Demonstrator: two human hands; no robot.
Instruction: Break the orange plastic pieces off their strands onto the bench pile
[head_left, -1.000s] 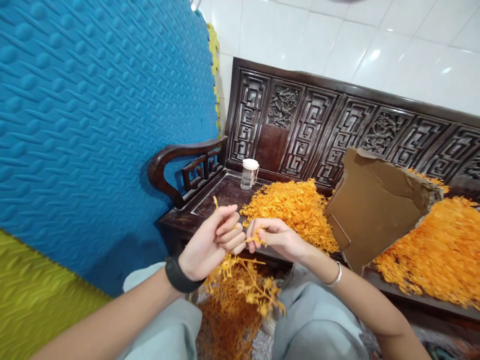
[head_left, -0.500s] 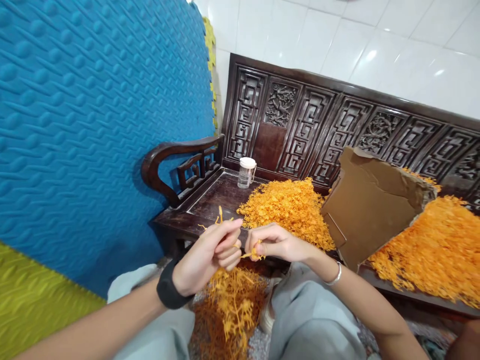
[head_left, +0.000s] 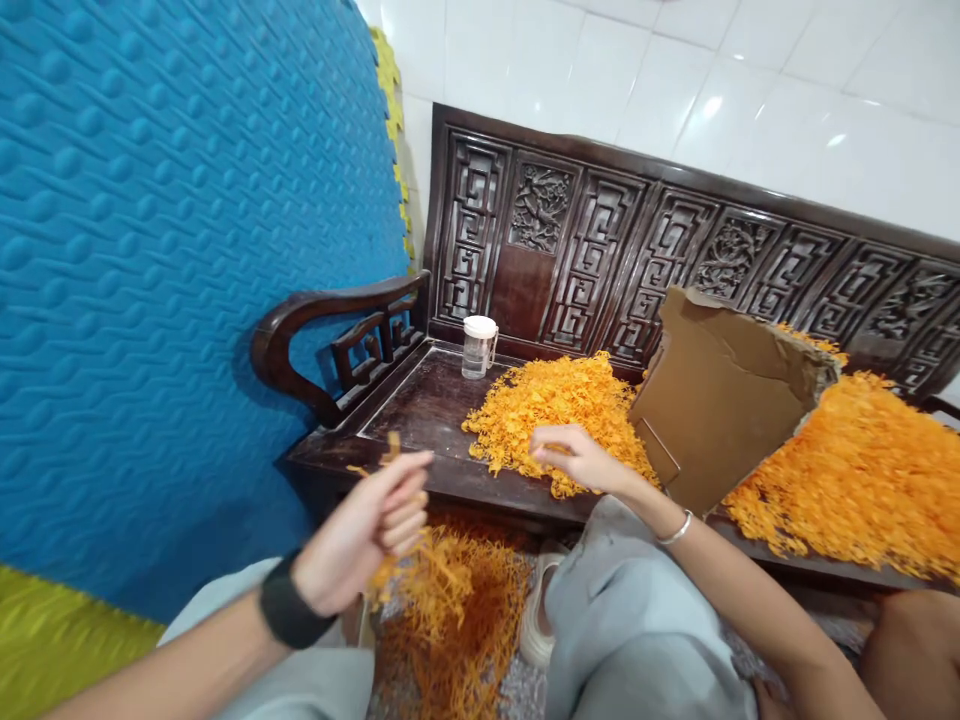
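My left hand (head_left: pixel 382 520) is closed in a fist around a bunch of orange branched strands (head_left: pixel 442 580). Thin ends stick out above the fist, and the rest hangs below it, slightly blurred. Over the front of a heap of small orange pieces (head_left: pixel 559 400) on the bench, my right hand (head_left: pixel 574 458) has its fingers curled towards the thumb. A speck of orange shows at its fingertips, but whether that is held or part of the heap behind is unclear. More orange strands (head_left: pixel 480 670) lie low between my legs.
A dark carved wooden bench (head_left: pixel 442 480) runs across the view. On it stand a clear lidded cup (head_left: pixel 478 350) and a tilted cardboard piece (head_left: pixel 735 390), with a second orange heap (head_left: pixel 862 480) at right. Blue foam matting (head_left: pixel 187 200) rises at left. Someone's bare knee (head_left: pixel 911 650) shows at lower right.
My hands have parted. The right one has gone from the strands by my left fist to above the orange heap. My left fist has shifted left with its bunch.
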